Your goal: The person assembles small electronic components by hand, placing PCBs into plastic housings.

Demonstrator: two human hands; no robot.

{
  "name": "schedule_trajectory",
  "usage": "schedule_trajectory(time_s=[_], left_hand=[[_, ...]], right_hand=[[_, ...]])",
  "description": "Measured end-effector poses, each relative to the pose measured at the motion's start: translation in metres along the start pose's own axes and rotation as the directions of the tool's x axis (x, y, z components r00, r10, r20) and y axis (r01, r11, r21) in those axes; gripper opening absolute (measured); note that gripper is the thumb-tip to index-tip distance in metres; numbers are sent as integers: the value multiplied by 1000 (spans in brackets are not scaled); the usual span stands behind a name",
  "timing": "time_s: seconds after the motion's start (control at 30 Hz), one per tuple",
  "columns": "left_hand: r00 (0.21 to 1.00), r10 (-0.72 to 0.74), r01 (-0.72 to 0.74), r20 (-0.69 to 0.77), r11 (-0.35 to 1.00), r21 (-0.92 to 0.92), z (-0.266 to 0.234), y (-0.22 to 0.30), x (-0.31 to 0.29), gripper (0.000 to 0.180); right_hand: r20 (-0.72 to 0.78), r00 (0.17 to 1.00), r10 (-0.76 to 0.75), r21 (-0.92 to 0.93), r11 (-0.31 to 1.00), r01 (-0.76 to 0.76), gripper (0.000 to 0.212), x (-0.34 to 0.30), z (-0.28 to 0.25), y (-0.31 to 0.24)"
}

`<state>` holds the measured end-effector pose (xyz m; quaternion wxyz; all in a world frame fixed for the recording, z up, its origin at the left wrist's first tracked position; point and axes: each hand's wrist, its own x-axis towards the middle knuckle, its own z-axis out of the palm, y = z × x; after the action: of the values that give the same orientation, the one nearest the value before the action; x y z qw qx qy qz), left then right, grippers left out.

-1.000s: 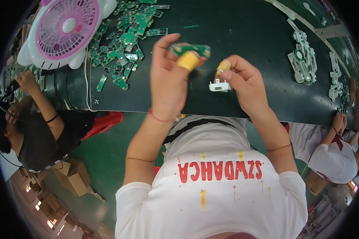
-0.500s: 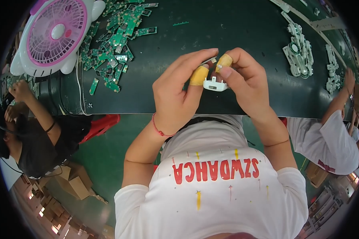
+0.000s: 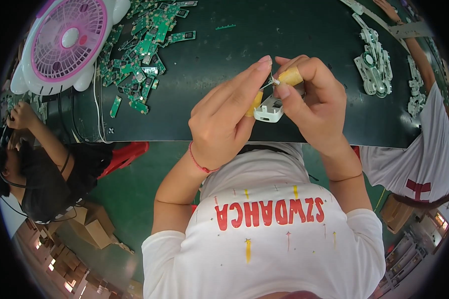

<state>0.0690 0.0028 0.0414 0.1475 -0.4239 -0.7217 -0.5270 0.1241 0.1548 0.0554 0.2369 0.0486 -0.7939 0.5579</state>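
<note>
Close together above the near part of the dark table, both of my hands are working on a small white plastic housing (image 3: 269, 114) with an oblong slot in its near end. My left hand (image 3: 219, 117) is closed, its yellow-wrapped thumb against the housing's left side. My right hand (image 3: 318, 102) pinches a small white piece (image 3: 276, 82) between its thumb and yellow-wrapped forefinger, just over the housing. A thin pale strand runs from that piece toward my left fingers. The housing's far end is partly hidden behind my right thumb.
Many green circuit boards (image 3: 147, 60) lie heaped at the left, beside a white and pink fan (image 3: 70, 37) with cables. White plastic parts (image 3: 375, 70) form a row on the right. Other people sit at both sides; a cardboard box (image 3: 92, 226) stands on the floor.
The housing has turned and tilted, showing more of its inside. My right hand has shifted slightly right, my left fingers upright. The right-hand person's arm now reaches farther away.
</note>
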Motion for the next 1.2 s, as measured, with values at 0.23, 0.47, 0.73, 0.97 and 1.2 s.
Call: schedule_trajectory(time_s=[0.23,0.47,0.73,0.97,1.2], left_hand=[[1000,26,-25,-3,1000,10,-1,0,0,61],[1000,1,-1,17,1000,-10,-1,1,-2,63],[994,97,-98,-49,995,-5,3,-3,-1,55],[991,108,-110,-73,994,-26,6,-1,-3,54],[998,-24,31,64,994,-101,2,4,-3,61]], right_hand=[[-24,995,-100,-52,994,99,13,3,1,-2],[11,989,-149,-92,984,150,15,4,1,-3],[-45,985,-168,-111,980,163,17,-2,5,-4],[-67,984,-166,-84,984,160,17,-2,6,-4],[62,996,-59,5,998,59,15,-3,-5,1]])
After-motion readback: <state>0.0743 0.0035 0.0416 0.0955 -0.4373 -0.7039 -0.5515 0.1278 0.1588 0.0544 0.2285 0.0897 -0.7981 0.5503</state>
